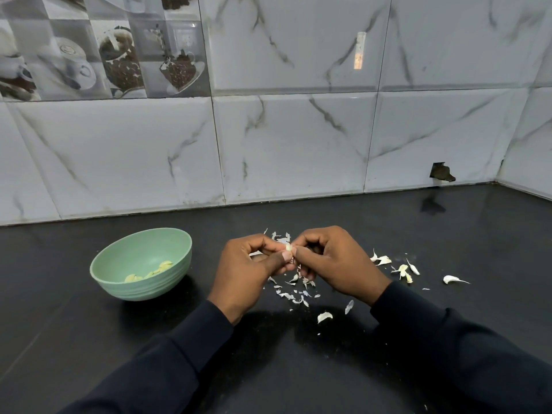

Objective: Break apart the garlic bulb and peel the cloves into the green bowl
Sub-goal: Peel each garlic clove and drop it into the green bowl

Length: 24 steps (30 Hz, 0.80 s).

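Black, glossy counter meeting a wall of white marble-veined tiles; at upper left, decorative tiles picturing cups and coffee beans. One tile near the right corner has a chipped hole at its base. The left hand and the right hand, in dark sleeves, meet above the counter, the curled fingers of both pinching a small garlic clove. Papery skins lie scattered beneath the hands. Unpeeled cloves rest to the right. The green bowl stands to the left, holding peeled cloves.
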Available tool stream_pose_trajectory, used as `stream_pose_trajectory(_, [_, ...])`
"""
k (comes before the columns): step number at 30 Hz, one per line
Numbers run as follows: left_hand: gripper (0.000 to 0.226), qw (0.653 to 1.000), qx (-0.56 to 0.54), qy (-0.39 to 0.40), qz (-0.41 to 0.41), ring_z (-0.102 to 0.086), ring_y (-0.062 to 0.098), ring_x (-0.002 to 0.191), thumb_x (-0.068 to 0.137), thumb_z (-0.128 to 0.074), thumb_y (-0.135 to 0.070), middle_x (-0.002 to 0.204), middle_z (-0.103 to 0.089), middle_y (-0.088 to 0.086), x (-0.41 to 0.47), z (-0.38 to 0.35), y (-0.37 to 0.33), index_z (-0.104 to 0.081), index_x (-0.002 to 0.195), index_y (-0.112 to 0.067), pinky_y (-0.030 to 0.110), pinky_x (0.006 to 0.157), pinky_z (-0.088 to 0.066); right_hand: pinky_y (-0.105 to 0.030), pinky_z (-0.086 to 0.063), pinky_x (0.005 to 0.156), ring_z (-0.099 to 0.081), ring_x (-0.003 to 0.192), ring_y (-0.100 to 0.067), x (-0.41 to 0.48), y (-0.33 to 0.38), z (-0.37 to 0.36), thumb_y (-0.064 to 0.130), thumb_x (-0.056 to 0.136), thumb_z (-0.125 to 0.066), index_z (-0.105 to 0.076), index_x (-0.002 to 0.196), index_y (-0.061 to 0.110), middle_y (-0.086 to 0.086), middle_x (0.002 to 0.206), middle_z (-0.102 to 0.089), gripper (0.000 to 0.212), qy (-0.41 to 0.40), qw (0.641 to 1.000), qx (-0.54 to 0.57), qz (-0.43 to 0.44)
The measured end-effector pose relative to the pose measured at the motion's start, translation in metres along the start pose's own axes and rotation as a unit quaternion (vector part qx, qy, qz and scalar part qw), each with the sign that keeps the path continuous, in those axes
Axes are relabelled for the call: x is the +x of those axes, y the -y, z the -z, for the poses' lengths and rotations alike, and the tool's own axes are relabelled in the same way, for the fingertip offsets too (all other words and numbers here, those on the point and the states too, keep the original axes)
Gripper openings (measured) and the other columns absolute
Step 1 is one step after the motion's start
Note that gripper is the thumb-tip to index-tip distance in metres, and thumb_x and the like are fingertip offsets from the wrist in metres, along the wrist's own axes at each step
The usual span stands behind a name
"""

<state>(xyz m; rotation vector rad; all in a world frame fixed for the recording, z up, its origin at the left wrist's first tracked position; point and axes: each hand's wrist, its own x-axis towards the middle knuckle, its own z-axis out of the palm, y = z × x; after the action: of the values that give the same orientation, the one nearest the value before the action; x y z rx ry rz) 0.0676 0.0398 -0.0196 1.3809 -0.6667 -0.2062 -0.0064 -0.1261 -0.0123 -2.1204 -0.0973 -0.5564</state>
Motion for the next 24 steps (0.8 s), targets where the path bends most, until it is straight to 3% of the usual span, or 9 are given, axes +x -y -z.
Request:
stream_pose_trajectory(9, [0.007,1.0,0.015,0.024,-0.007,-0.076,0.023,0.075,0.091,-0.07,0.001,0.081,-0.076,0.019,-0.0002,-0.002,0.0,-0.074,0.096,0.004,0.022,0.07,-0.06,-0.036,-0.051,0.052,-0.063,0.052,-0.024,-0.0005,0.0012,-0.0005,0.017,0.093,-0.071,-0.071,0.078,0.008,-0.003,0.059,-0.069,0.018,-0.038,0.999,0.005,-0.003])
stream_pose_trajectory(14, [0.015,1.0,0.009,0.023,-0.016,-0.076,0.028,0.074,0.094,-0.064,0.005,0.085,-0.075,0.02,0.0024,-0.0006,0.0006,-0.071,0.106,-0.002,0.029,0.071,-0.063,-0.029,-0.045,0.048,-0.056,0.049,-0.019,-0.0001,0.0018,-0.0012,0.014,0.092,-0.074,-0.069,0.075,0.006,0.001,0.055,-0.065,0.019,-0.044,0.999,0.024,-0.008])
stream_pose_trajectory(17, [0.016,0.999,0.017,0.03,-0.021,-0.076,0.026,0.074,0.095,-0.062,0.005,0.086,-0.076,0.017,0.0026,-0.0002,0.0012,-0.074,0.102,-0.004,0.027,0.071,-0.062,-0.026,-0.04,0.048,-0.05,0.047,-0.015,-0.0002,0.0027,-0.0016,0.012,0.091,-0.074,-0.068,0.074,0.005,0.003,0.052,-0.063,0.02,-0.047,0.998,0.027,-0.009])
stream_pose_trajectory(24, [0.013,0.998,0.025,0.059,0.004,-0.073,0.025,0.072,0.088,-0.074,-0.003,0.083,-0.074,0.025,0.0077,0.0071,-0.0033,-0.072,0.099,0.002,0.023,0.066,-0.06,-0.025,-0.036,0.05,-0.046,0.05,-0.009,-0.0029,0.0065,-0.003,0.029,0.087,-0.075,-0.07,0.073,0.012,0.007,0.056,-0.065,0.023,-0.027,0.999,0.028,0.016])
